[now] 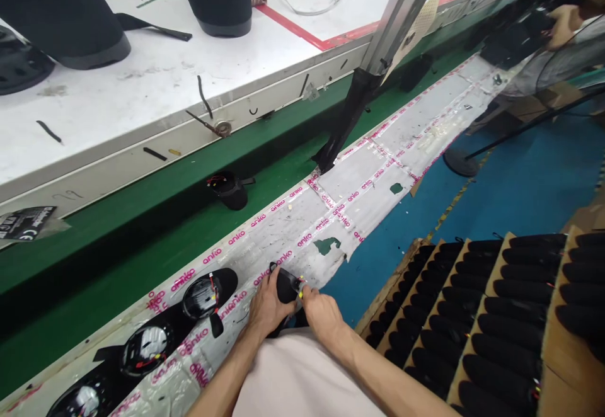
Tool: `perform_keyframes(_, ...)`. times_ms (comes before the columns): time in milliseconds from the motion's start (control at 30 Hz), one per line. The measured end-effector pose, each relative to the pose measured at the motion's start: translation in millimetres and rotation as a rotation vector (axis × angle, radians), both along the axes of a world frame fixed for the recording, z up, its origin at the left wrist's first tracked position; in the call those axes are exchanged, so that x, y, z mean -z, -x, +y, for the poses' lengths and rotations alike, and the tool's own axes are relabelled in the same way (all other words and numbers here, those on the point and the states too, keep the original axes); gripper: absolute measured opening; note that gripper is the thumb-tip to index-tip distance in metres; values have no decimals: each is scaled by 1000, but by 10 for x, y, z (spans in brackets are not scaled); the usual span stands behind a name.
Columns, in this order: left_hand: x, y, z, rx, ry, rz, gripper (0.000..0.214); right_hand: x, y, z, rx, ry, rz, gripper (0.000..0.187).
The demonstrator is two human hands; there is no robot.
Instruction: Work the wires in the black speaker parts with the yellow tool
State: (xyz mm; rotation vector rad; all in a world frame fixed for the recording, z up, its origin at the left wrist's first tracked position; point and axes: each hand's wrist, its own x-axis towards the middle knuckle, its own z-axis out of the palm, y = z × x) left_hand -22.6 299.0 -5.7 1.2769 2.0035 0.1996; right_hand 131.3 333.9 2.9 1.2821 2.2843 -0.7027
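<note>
From your head camera, both forearms run in from six o'clock and meet low at centre on the taped bench edge (378, 171). Your left hand (265, 307) lies knuckles up, fingers wrapped around a small black housing (285, 286). Your right hand (322, 315) sits just beside it at three o'clock, thumb and forefinger pinched on the coloured wires (300, 286) at the housing's end. At nine o'clock lie black round shells (203, 296); at three o'clock, cardboard trays of black parts (515, 316).

3 open housings (201, 296) left of the fingers (302, 290), 1 part (286, 285) in them, 1 on the belt (229, 189) beyond.
</note>
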Motion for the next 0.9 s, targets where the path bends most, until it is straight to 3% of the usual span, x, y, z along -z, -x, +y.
perform_keyframes(333,-13,49,22,30,18,39,94,-17,74,42,15,0,44,36)
perform_keyframes(500,-15,57,54,15,15,29,94,-55,115,110,19,-19,99,28)
perform_keyframes(900,-41,35,18,8,20,57,90,-129,134,12,58,-51,79,32)
